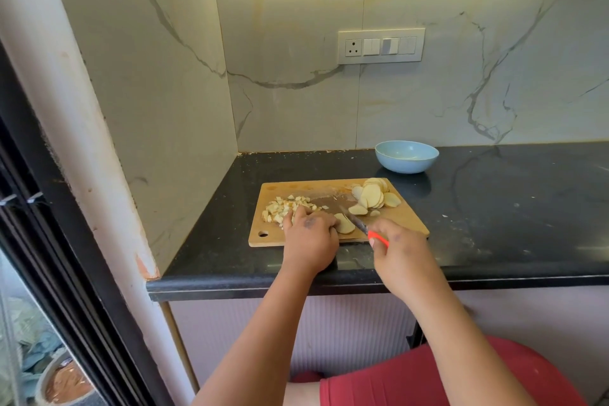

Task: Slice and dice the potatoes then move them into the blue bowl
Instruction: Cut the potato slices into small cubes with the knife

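Fingers (298,216) of the left hand (309,234) are pressing potato slices (344,225) steady on the cutting board (408,217) while the right hand (400,249) is gripping the knife (362,227); the blue bowl (407,156) is waiting behind on the desk (510,208).

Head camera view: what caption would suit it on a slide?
Left hand steadies potato slices on the cutting board; right hand holds the knife.

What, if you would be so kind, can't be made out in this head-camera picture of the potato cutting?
- Left hand fingertips and the slices they press: the hand's back hides them.
- Knife edge: blurred, so contact with the slices is unclear.
- Knife handle: mostly wrapped by the right hand.
- Blue bowl contents: too pale to tell.
- Diced pieces: the near ones sit behind the left hand.
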Action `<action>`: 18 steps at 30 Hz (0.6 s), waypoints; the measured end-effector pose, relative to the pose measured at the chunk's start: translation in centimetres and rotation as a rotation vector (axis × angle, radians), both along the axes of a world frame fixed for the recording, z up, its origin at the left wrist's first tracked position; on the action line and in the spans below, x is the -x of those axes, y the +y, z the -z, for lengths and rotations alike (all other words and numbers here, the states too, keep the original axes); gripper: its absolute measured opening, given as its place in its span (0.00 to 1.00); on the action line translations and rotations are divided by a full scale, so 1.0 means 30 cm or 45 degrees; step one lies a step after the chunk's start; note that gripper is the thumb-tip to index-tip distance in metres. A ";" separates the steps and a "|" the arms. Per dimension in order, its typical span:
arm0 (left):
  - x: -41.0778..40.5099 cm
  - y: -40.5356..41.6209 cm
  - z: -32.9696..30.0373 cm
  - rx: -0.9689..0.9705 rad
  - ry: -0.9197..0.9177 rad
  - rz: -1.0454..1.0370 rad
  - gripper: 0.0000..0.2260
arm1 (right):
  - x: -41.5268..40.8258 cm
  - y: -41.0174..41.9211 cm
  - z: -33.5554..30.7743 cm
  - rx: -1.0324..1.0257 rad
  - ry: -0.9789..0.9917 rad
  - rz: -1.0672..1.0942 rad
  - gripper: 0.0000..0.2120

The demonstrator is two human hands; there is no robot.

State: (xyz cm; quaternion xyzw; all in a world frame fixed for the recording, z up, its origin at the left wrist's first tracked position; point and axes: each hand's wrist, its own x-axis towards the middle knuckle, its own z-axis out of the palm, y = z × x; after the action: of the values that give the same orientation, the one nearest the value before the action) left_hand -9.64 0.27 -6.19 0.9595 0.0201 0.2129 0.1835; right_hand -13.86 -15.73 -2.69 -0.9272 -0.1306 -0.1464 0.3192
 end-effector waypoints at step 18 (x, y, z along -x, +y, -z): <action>-0.001 -0.004 -0.001 -0.044 -0.005 -0.002 0.16 | -0.059 0.104 -0.101 0.368 0.299 0.119 0.14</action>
State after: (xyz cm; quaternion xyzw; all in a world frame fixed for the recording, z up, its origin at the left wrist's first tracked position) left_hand -9.60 0.14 -6.16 0.9621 0.0168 0.2153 0.1668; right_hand -12.08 -12.61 0.33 -0.9792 -0.0687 -0.0317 0.1885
